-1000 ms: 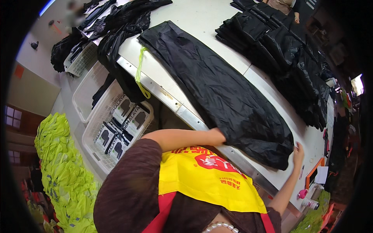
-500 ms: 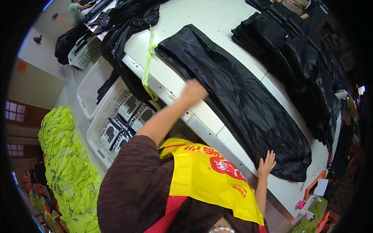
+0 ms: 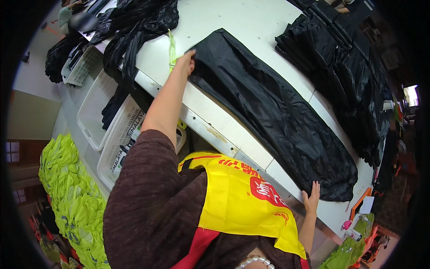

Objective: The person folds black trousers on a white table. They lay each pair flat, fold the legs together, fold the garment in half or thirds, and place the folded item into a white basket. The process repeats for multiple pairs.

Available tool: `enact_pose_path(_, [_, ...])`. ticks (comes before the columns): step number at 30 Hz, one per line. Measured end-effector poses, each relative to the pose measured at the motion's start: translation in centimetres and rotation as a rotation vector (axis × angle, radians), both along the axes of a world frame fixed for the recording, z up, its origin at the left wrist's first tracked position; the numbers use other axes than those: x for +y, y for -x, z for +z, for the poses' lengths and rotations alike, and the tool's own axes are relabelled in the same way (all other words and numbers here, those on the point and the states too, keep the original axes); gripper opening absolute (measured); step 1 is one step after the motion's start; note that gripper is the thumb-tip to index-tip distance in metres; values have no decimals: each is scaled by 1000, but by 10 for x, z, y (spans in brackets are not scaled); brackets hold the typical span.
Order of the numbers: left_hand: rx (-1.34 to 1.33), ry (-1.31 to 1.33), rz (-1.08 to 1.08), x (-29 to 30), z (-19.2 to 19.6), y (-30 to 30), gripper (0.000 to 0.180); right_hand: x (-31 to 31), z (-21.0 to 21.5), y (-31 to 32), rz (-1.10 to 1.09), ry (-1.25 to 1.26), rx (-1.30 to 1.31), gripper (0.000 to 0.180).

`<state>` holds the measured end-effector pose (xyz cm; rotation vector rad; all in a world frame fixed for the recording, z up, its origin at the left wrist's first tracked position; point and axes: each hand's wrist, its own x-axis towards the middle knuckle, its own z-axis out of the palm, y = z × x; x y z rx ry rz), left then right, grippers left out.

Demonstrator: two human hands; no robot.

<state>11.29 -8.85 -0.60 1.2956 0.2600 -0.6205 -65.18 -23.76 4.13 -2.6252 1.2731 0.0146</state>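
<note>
Long, shiny black trousers (image 3: pixel 268 107), as far as I can tell folded lengthwise, lie slantwise on the white table. At their far left corner, my left hand (image 3: pixel 187 62) is closed, with its fingers pinching the fabric edge. My right hand (image 3: pixel 311 197) rests at the near end of the trousers, fingers stretched out and touching the edge of the cloth. A yellow-green strap (image 3: pixel 172 47) lies over the table edge, right beside my left hand.
Stacked black garments (image 3: pixel 331 67) cover the table's right side. More black cloth (image 3: pixel 139 27) is heaped at the far left. White plastic baskets (image 3: pixel 105 159) stand below the table, near a yellow-green garment pile (image 3: pixel 71 193). A small bottle (image 3: pixel 353 233) sits near the right corner.
My left hand has moved away from me along the trousers' left edge to their far corner and closed there. My right hand stays at the near end, its fingers closer together.
</note>
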Motion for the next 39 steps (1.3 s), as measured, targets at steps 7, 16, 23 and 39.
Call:
enact_pose_path(7, [-479,-234,-229,15,75,13,35,-6,-26,30,-197,24,-107,53])
enact_pose_path(16, [-972,-1279,-510,54,32,37,37,12,14,-8,-516,235,237,64])
enact_pose_path(23, [-950,-1132,-484,38,11,37,47,-10,-81,83,-810,103,-250,57])
enact_pose_path(39, [-425,333,-463,-41,212,-61,15,-112,158,45,-576,-46,-1282,39])
